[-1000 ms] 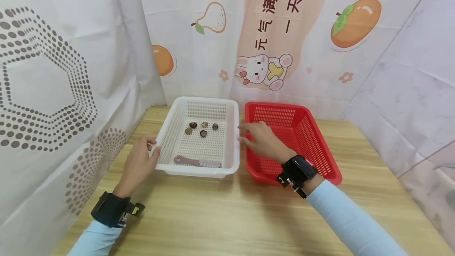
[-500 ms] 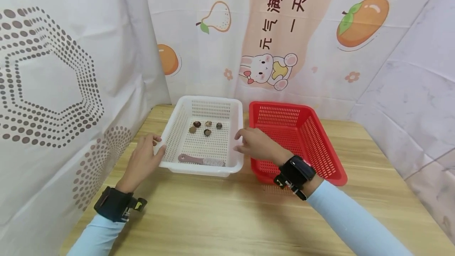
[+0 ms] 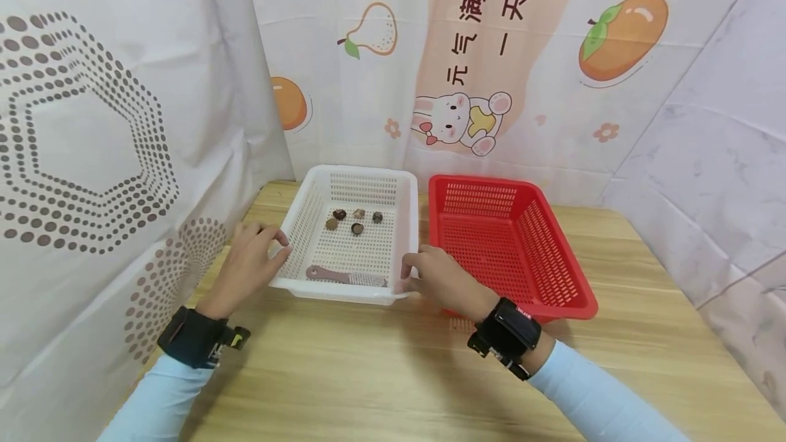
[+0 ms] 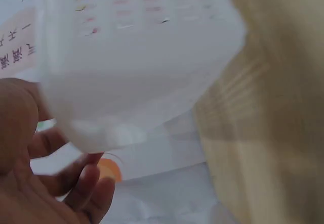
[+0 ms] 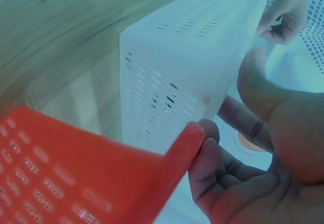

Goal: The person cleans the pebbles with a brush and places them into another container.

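A white plastic basket stands on the wooden table. My left hand grips its left rim in the head view, with thumb and fingers on either side of the edge. At the near right corner my right hand pinches the rim; in the right wrist view the thumb lies on one side and fingers on the other. Inside the basket several small brown nut-like pieces lie toward the back. A dull pink handled tool with a pale rough head, like a foot file, lies near the front.
A red plastic basket stands close at the right, its rim beside my right hand in the right wrist view. Bare wooden table shows in front. A printed curtain hangs behind and along the left.
My right hand has slid along the white basket's right rim toward the near corner. My left hand's fingers have come further over the left rim. The contents lie as before.
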A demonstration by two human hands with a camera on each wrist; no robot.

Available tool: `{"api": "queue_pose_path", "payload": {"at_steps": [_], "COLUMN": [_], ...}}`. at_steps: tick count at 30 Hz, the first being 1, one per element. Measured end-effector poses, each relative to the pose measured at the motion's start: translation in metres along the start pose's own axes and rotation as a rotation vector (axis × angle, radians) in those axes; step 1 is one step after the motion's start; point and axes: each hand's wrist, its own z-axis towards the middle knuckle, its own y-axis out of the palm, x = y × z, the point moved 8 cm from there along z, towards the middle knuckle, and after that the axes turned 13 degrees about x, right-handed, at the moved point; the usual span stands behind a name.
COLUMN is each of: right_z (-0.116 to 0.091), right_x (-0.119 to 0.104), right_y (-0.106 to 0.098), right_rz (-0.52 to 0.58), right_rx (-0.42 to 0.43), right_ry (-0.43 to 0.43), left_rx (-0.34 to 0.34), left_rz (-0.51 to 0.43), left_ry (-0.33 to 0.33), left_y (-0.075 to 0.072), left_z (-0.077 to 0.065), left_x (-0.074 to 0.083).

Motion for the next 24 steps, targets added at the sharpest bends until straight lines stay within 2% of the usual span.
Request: {"api": "queue_pose_path", "payload": {"at_steps": [3,7,10,14,18,21,24], "right_z": [0.000,0.000,0.001,0.001,0.001,0.002,0.002], "right_x": [0.001,0.001,0.001,0.001,0.000,0.000,0.002], "right_y": [0.001,0.001,0.001,0.002,0.002,0.001,0.001], "right_rz": [0.011,0.022,0.023,0.032,0.031,0.027,0.028], "right_rx": [-0.011,-0.019,-0.029,-0.032,-0.035,-0.044,-0.047], "right_ry": [0.007,0.003,0.009,0.017,0.007,0.002,0.014], "left_rx": [-0.127,-0.371,-0.556,-0.783,-0.979,-1.069,-1.111], "left_rz": [-0.012,-0.051,-0.064,-0.042,0.001,0.030,0.022], "left_ry": [0.054,0.137,0.223,0.288,0.255,0.241,0.259], "left_y": [0.009,0.033,0.055,0.083,0.103,0.113,0.121], "left_z": [0.016,0.038,0.046,0.041,0.025,0.014,0.006], "left_x": [0.012,0.030,0.041,0.042,0.029,0.020,0.019]}}
